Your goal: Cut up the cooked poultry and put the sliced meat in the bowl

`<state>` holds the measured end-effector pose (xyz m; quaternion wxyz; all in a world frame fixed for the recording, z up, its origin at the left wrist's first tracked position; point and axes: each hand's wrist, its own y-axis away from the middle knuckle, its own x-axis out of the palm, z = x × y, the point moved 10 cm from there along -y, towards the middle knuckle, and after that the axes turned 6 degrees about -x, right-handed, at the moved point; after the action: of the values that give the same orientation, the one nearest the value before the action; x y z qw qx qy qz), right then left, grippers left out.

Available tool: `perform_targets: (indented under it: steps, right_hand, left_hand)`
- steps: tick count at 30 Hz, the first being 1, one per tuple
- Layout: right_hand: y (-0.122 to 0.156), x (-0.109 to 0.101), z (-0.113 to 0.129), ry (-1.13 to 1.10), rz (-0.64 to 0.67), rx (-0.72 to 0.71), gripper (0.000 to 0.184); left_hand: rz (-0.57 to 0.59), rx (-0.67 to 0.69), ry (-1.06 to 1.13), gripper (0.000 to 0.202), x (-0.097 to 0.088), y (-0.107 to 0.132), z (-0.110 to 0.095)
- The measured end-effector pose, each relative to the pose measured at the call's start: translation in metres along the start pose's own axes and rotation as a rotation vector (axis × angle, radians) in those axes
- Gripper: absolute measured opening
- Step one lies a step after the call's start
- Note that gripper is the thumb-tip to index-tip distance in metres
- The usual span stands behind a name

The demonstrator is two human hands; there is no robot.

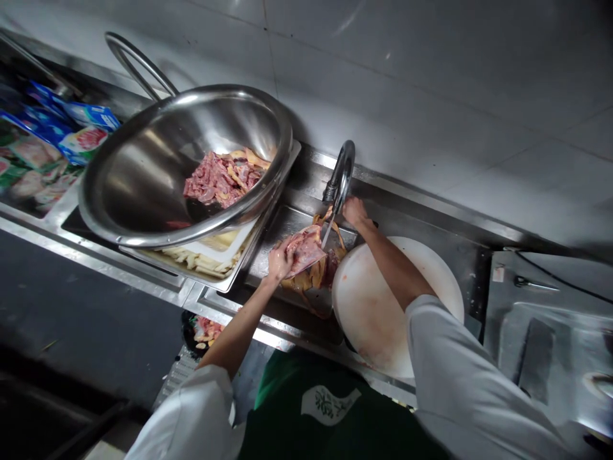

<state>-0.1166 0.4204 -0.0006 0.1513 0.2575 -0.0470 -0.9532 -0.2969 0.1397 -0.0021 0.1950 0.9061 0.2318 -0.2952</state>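
Observation:
My left hand (281,259) is closed on a piece of raw poultry (306,248), pale pink inside, held over the sink. Just behind it hangs the curved metal tap (342,172), with a thin bright streak, apparently water, running from its mouth to the meat. My right hand (355,211) is closed right beside the tap; what its fingers grip is hidden. More raw poultry with yellow skin (311,278) lies below in a metal tray (282,223) in the sink. A round, stained white board (383,306) lies under my right forearm.
Left of the sink, a large steel bowl (129,166) holding cut raw meat (223,179) rests tilted on a tray of pale strips (196,262). Blue packages (76,121) lie farther left. A container of meat pieces (205,332) stands low. The wall (431,96) runs behind.

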Motion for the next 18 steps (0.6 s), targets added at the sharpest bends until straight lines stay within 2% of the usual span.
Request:
perform_targets:
  steps: [2,4,6,7,10,13,15,16,18]
  right_hand:
    - [0.005,-0.012,0.014,0.224,0.025,-0.115,0.013]
    - [0.029,-0.03,0.025,0.385,0.037,-0.24,0.005]
    - [0.075,-0.062,0.024,0.488,0.021,-0.325,0.018]
    - [0.105,-0.086,0.017,0.534,-0.015,-0.328,0.024]
    - [0.216,-0.16,-0.037,0.716,-0.057,-0.179,0.035]
    - [0.327,-0.222,-0.111,0.964,-0.073,0.141,0.044]
    - [0.375,-0.236,-0.143,1.026,-0.03,0.228,0.049]
    - [0.388,-0.24,-0.153,1.033,-0.015,0.237,0.05]
    - [0.396,-0.241,-0.164,1.01,0.029,0.206,0.051]
  left_hand:
    - [0.007,0.022,-0.008,0.053,-0.007,0.006,-0.006]
    - [-0.001,0.044,-0.007,0.051,-0.015,0.014,-0.013]
    - [-0.02,0.059,-0.03,0.049,-0.025,0.025,-0.021]
    - [-0.027,0.06,-0.061,0.049,-0.029,0.033,-0.025]
    - [-0.021,0.034,-0.231,0.05,-0.04,0.057,-0.035]
    - [-0.025,0.044,-0.416,0.05,-0.054,0.079,-0.055]
    - [-0.031,0.064,-0.518,0.048,-0.061,0.088,-0.073]
    - [-0.03,0.069,-0.565,0.047,-0.063,0.091,-0.082]
    - [-0.019,0.073,-0.651,0.046,-0.062,0.096,-0.098]
